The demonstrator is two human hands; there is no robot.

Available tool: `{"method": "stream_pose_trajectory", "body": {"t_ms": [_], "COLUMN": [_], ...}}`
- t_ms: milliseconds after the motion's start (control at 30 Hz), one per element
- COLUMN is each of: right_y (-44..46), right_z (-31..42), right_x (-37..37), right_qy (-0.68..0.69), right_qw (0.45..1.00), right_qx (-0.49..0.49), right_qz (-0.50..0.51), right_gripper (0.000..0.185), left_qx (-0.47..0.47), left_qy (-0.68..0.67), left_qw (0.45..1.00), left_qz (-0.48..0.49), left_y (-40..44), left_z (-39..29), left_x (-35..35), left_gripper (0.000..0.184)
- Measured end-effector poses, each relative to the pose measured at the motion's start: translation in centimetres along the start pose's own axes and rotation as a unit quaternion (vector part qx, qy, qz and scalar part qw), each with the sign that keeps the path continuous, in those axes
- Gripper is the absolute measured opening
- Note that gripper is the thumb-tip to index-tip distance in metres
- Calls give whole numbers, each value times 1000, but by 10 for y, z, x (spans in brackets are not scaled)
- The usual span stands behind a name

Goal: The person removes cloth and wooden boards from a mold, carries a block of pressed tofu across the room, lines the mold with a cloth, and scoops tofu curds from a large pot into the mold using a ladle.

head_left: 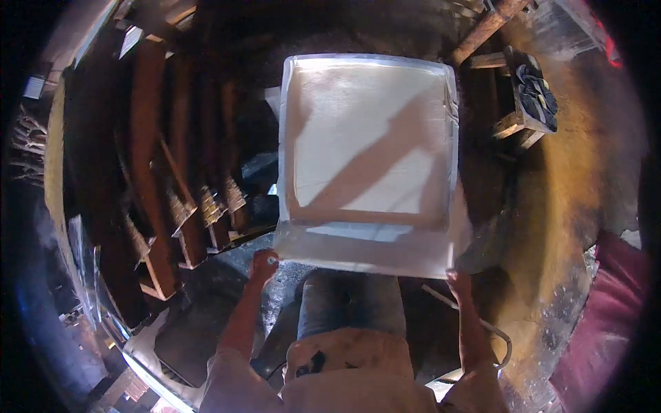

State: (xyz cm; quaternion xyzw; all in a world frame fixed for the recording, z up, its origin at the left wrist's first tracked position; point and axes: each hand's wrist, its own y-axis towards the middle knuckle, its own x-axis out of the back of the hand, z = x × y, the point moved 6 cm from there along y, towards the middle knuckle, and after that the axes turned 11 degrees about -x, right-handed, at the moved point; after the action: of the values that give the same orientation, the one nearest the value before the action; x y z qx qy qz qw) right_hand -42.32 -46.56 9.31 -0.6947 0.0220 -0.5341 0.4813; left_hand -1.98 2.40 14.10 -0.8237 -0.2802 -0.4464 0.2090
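Clock hub is the middle of the view, 12 at the top. We have a pale sheet (365, 96) at 12 to 1 o'clock, spread over a flat, squarish shape with a raised border; we can't tell what supports it. Its near flap (365, 256) stretches along 6 o'clock, between the two hands. Left hand (264, 263) at 7 to 8: fingers curled shut, gripping the flap's left corner. Right hand (458, 281) at 4: fingers closed on the right corner. Shadow bands cross the sheet diagonally.

Around it: we mark wooden beams (148, 117) at 9 to 10, and a wooden stool (509, 125) at 2 with a dark bundle (537, 93) on top, too unclear for us to name. Log (492, 29) at 1 to 2. Maroon cloth (606, 316) at 4, far side. Bent rod (508, 344) between 4 and 5, near the right forearm. Wearer's jeans (351, 303) at 6, just below the flap.
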Motion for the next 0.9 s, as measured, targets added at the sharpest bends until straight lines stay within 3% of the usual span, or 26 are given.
{"method": "stream_pose_trajectory", "body": {"t_ms": [33, 67, 100, 167, 233, 333, 433, 467, 500, 567, 667, 700, 767, 833, 867, 900], "right_y": [28, 38, 69, 131, 194, 283, 355, 375, 391, 417, 431, 430, 421, 411, 384, 370], "right_z": [-21, 16, 12, 4, 0, 17, 49, 57, 65, 79, 85, 83, 70, 44, 55, 22], "right_x": [-21, 37, 42, 71, 105, 142, 163, 162, 162, 153, 150, 157, 188, 241, 310, 349], "right_qy": [362, 243, 250, 314, 341, 508, 632, 650, 663, 682, 703, 713, 738, 741, 804, 748], "right_qw": [932, 962, 963, 945, 929, 853, 764, 748, 735, 717, 699, 691, 667, 647, 562, 661], "right_qx": [10, -98, -81, -43, -42, -89, -115, -127, -134, -146, -127, -105, -27, 117, 41, -15], "right_qz": [4, 76, 62, -79, -135, -78, -56, -44, -30, -3, 37, 55, 100, 135, 192, 52], "right_gripper": [29, 33, 29, 27, 24, 29, 36, 37, 37, 38, 40, 41, 42, 43, 41, 38], "left_qx": [51, 100, 147, 316, 470, 306, 344, 345, 348, 443, 460, 432, 374, 432, 459, 469], "left_qy": [33, 65, 94, -100, -144, -290, -304, -322, -340, -299, -282, -299, -336, -398, -427, -460], "left_qw": [998, 993, 985, 942, 871, 889, 862, 855, 848, 824, 831, 836, 842, 783, 751, 733], "left_qz": [-5, -10, -13, -56, 5, -178, -213, -213, -213, -186, -133, -155, -197, -203, -208, -177], "left_y": [17, 36, 59, 108, 180, 238, 322, 327, 322, 337, 330, 330, 327, 318, 314, 311], "left_z": [11, 25, 37, 58, 51, 167, 133, 160, 205, 167, 166, 172, 185, 194, 199, 206], "left_x": [-3, -6, -9, -9, 2, -75, -51, -69, -90, -73, -73, -75, -84, -85, -85, -88], "left_gripper": [16, 17, 17, 21, 27, 35, 47, 51, 56, 63, 64, 63, 61, 59, 57, 57]}}
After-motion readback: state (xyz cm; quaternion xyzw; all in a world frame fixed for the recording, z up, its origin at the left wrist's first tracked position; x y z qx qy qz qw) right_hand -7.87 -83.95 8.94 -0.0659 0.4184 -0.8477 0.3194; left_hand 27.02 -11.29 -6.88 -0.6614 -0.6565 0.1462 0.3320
